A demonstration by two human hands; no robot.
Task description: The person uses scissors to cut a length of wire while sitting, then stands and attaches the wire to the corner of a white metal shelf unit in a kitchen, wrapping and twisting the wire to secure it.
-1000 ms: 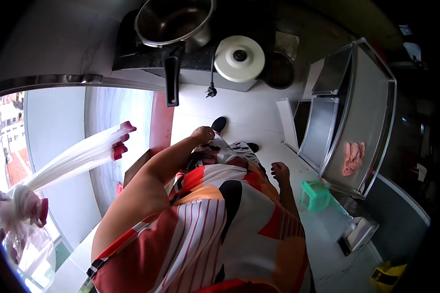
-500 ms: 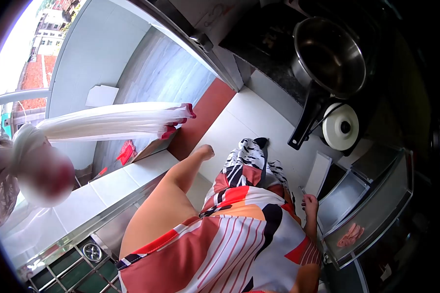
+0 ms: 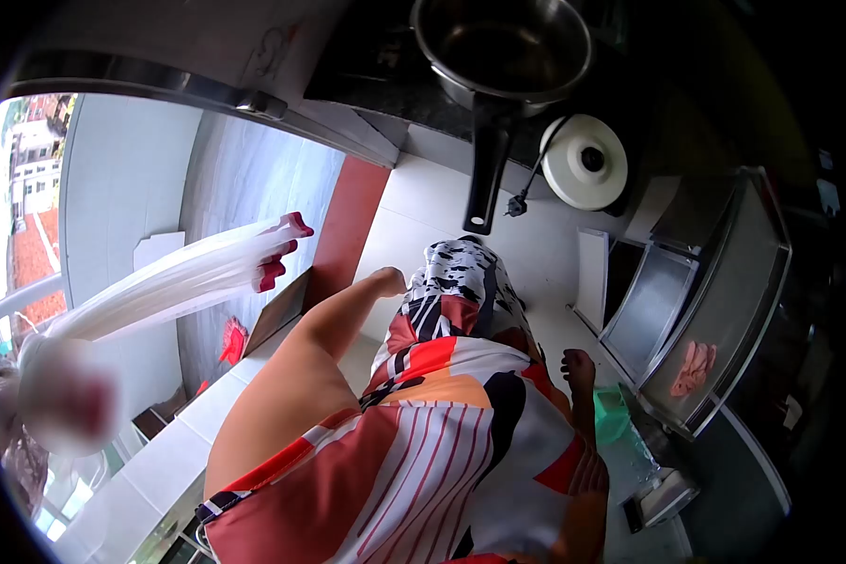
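Observation:
My left hand (image 3: 388, 281) hangs low beside my patterned trousers, above the pale tiled floor. Its fingers are mostly out of sight from above, and no object shows in it. On the other side, my right hand (image 3: 578, 365) is loosely curled with the fingers partly apart and nothing visible in it. It is nearest to an open glass-fronted cabinet door or drawer (image 3: 650, 293) and a green translucent container (image 3: 612, 415). A pink cloth (image 3: 694, 368) lies against the glass panel.
A steel pot with a long black handle (image 3: 487, 169) stands on the dark counter ahead. Beside it are a cream lid (image 3: 573, 169) with a black knob and a corded plug (image 3: 517, 204). At left, a white curtain (image 3: 160, 277) with dark red trim hangs near a tiled ledge (image 3: 211, 409).
My view has turned, and the pot, lid and doorway have shifted up and left. My right hand has come away from the cabinet edge; the green container has come into view.

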